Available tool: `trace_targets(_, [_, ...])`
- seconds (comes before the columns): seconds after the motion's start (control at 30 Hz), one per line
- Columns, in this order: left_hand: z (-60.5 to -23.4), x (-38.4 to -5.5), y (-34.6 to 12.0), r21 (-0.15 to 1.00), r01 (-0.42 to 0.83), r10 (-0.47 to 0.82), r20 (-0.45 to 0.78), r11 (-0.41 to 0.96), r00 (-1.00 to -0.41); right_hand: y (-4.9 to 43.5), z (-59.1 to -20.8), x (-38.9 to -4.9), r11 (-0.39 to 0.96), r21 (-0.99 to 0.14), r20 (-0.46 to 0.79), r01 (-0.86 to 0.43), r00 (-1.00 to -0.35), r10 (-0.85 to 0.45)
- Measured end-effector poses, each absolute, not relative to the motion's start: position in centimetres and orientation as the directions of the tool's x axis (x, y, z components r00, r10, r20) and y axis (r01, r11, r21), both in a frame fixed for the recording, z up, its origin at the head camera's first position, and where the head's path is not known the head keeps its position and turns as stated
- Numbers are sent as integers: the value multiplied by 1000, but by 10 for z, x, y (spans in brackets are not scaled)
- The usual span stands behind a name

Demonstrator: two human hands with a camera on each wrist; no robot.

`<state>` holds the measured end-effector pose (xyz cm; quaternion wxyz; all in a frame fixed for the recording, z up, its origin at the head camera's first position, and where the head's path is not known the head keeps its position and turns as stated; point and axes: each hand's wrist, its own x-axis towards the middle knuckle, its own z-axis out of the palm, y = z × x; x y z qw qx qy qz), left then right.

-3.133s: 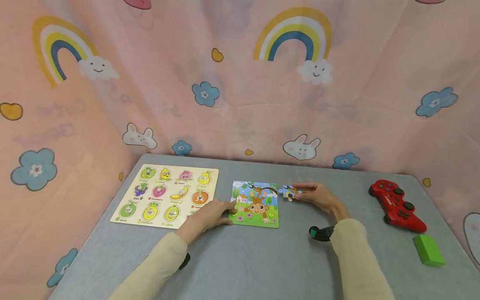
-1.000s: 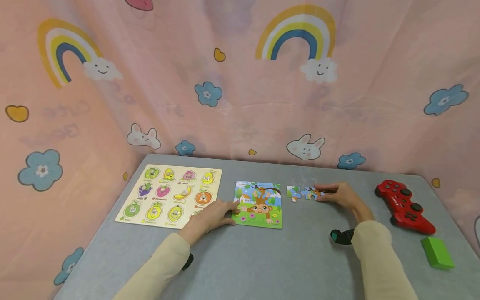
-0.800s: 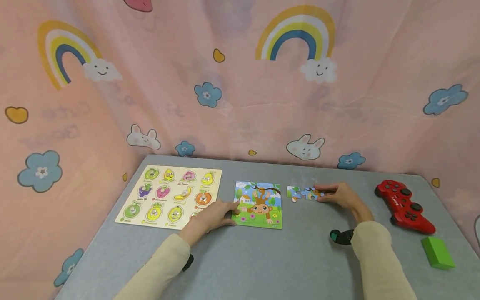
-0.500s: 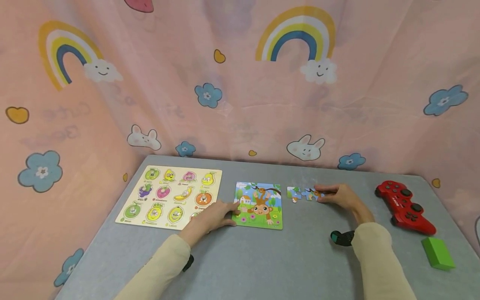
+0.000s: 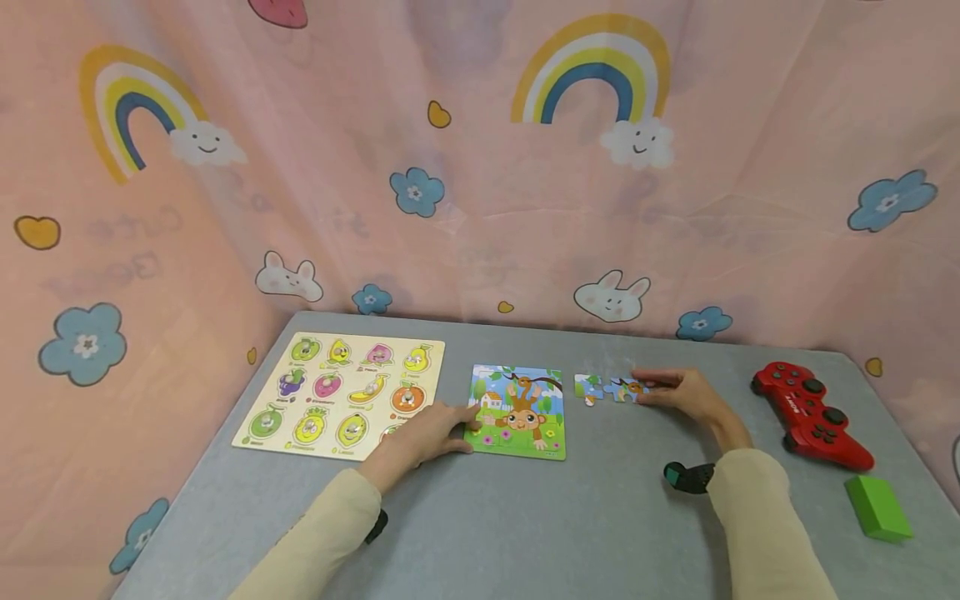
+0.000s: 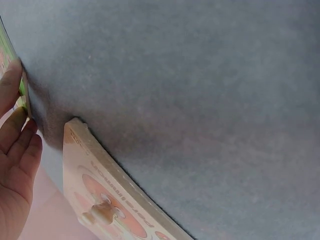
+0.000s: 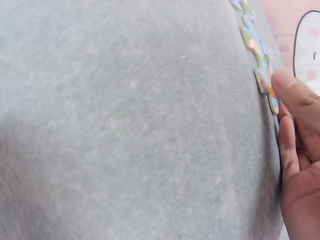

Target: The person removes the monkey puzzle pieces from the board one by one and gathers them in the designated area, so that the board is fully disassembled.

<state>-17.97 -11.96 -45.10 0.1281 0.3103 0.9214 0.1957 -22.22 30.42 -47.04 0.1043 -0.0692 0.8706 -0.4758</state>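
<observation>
In the head view, a square monkey jigsaw puzzle (image 5: pixel 517 412) lies on the table. My left hand (image 5: pixel 429 433) touches its left edge, index finger over the rim and thumb at the lower corner. To its right lies a small jigsaw piece (image 5: pixel 587 386) with sky and trees. My right hand (image 5: pixel 686 396) pinches the right side of another jigsaw piece (image 5: pixel 624 389), whose left knob meets the first piece; whether they interlock I cannot tell. In the right wrist view, the thumb (image 7: pixel 286 80) lies on that held piece's edge; its far side is hidden.
A cream fruit knob board (image 5: pixel 247 437) lies left, partly under my left forearm. A red game controller (image 5: pixel 810 417) and a green block (image 5: pixel 877 508) lie at the right. A patterned pink curtain (image 5: pixel 480 242) stands behind the grey table (image 5: pixel 525 533).
Since about three seconds ago, my right hand has moved right with its piece, from beside the puzzle. The sky-and-trees piece now shows fully to its left. Over the last second, almost nothing moved.
</observation>
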Motion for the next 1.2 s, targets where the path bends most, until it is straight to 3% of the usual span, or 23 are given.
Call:
trace_targets(0.23, [-454,-179,-120,440,530,630,-112,725,-769,307,-472,-216,311,-950,-53,-23,-971,-232])
trace_targets(0.37, [-454,-179,-120,437,535,631,-104,723,-768,305,-472,-215,248,-969,-53,2,-978,-201])
trace_targets(0.57, [-453,-179,-121,437,537,632,-98,722,-769,297,-471,-214,286,-958,-33,-20,-983,-179])
trace_targets(1.2, [-453,-180,-120,432,535,629,-103,726,-770,253,-469,-208,286,-951,24,-114,-953,-301])
